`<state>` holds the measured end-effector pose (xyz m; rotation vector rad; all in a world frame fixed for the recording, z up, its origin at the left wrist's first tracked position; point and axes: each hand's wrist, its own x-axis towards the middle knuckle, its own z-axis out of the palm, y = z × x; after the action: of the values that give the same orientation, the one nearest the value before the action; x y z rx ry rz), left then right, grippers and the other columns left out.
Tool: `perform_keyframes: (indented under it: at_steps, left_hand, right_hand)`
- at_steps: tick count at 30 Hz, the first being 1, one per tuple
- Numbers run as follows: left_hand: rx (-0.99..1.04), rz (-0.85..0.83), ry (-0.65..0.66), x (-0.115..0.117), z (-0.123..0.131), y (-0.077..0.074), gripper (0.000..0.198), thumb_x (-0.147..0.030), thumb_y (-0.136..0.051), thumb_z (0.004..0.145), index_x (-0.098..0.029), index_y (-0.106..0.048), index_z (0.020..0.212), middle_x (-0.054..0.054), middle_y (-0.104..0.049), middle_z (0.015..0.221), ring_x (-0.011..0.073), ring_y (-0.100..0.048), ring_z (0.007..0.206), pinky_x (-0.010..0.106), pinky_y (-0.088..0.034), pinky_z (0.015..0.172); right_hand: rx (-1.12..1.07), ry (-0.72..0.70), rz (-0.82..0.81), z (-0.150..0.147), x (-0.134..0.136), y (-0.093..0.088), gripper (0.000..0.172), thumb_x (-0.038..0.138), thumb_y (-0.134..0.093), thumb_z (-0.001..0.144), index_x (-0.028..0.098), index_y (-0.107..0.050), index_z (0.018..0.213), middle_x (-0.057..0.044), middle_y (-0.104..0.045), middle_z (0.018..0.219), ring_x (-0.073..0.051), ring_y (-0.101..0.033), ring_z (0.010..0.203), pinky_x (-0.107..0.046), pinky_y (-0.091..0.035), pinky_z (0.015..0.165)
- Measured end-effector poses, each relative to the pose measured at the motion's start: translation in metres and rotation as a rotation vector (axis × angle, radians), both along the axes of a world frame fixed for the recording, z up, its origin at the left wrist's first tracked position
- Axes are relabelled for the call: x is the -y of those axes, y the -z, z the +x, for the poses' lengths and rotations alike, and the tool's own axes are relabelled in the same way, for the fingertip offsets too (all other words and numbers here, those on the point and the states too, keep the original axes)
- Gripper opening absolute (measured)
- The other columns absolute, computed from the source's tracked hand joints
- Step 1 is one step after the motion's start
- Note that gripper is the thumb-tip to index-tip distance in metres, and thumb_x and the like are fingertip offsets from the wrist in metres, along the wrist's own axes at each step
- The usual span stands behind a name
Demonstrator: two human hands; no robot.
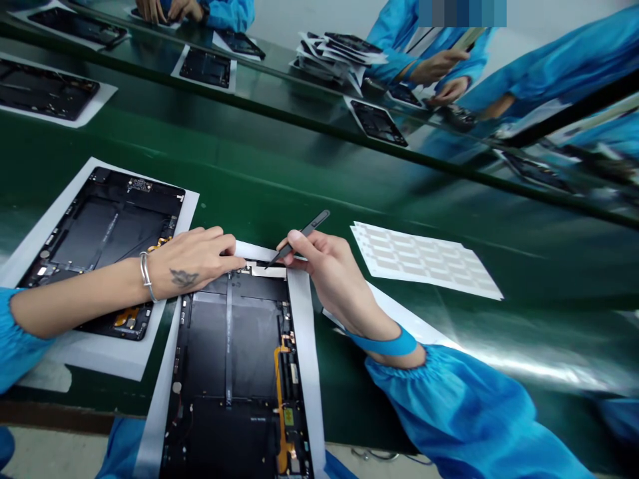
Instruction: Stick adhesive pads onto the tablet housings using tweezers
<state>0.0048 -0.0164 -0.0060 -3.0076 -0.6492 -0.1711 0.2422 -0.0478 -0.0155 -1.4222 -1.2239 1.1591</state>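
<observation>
The person's left hand (192, 261) lay across the top edge of a black tablet housing (234, 346), its fingers (214, 238) pressed together and resting on the edge rather than gripping anything. The right hand (319, 269) held black tweezers (305, 233) pinched between thumb and forefinger, much like a pen, with the tip brought down onto a small silver strip (268, 271) just past the left fingertips. The housing lay directly beneath both sets of fingers, on a white paper sheet (305, 319) on the green table (279, 159).

The hold looked well suited to fine work: the left fingers steadied the housing close to the strip, and the short pinch near the tweezers' tip seemed to give good control. A slow, shallow touch would likely spare the nearby parts.

Beyond the right fingers lay a sheet of small white labels (424, 259). Behind the left wrist, a second tablet housing (100, 219) sat on its own paper. Across the table, a co-worker's hands (439, 73) were at work.
</observation>
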Motion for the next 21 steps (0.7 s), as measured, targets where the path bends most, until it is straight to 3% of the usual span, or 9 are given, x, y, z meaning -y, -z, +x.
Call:
perform_keyframes:
  at_steps: [12,21]
  left_hand:
    - [0.005,-0.006,-0.002,-0.0002,0.0006,0.0001,0.024,-0.02,-0.048,0.104,-0.021,-0.068,0.118,0.006,-0.064,0.104,0.0176,-0.051,0.081,0.028,-0.039,0.067]
    - [-0.013,-0.011,0.0,0.0012,-0.0001,-0.0014,0.029,-0.018,-0.044,0.105,-0.023,-0.065,0.124,0.007,-0.063,0.106,0.018,-0.05,0.084,0.028,-0.04,0.069]
  right_hand:
    - [-0.005,-0.004,0.01,0.0005,-0.0004,0.0016,0.045,0.062,-0.074,0.076,0.018,-0.068,0.069,0.0,-0.058,0.06,-0.016,-0.059,0.065,-0.031,-0.051,0.068]
    - [-0.01,0.01,0.016,-0.0014,-0.0015,0.0027,0.05,0.067,-0.075,0.071,0.02,-0.062,0.061,-0.001,-0.058,0.059,-0.017,-0.06,0.063,-0.033,-0.052,0.067]
